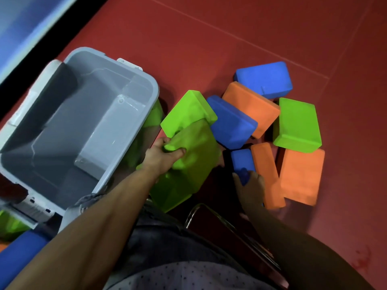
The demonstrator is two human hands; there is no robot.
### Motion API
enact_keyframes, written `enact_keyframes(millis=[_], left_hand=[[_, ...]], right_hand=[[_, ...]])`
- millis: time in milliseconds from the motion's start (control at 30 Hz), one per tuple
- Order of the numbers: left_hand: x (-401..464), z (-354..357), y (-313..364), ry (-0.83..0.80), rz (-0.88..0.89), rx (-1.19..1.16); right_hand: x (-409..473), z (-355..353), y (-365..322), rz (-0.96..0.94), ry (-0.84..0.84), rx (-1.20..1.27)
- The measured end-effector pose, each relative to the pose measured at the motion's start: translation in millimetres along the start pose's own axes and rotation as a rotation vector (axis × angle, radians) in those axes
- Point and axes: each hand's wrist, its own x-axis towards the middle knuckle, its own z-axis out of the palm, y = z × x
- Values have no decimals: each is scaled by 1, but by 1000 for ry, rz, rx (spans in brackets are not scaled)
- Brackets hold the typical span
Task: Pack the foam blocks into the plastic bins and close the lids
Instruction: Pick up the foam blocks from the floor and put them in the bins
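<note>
Now the left hand [163,152] grips a green block [188,162] just beside the grey bin [144,80]; the right hand [250,182] pinches a small blue block [241,162] in the floor pile; both grips look shallow, so either could slip; the bin's visible inside holds nothing.

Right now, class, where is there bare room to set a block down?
Free: the bin's bare floor, and red floor beyond the blue block. Crowded: the block pile right of the bin.
</note>
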Motion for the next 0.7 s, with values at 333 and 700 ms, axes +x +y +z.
enact_keyframes(millis=[333,700], left_hand=[[6,-1,-3,13,-41,52],[1,-9,7,38,105,144]], right_hand=[[6,24,-4,207,-206,-403],[8,11,-14,62,-226,-281]])
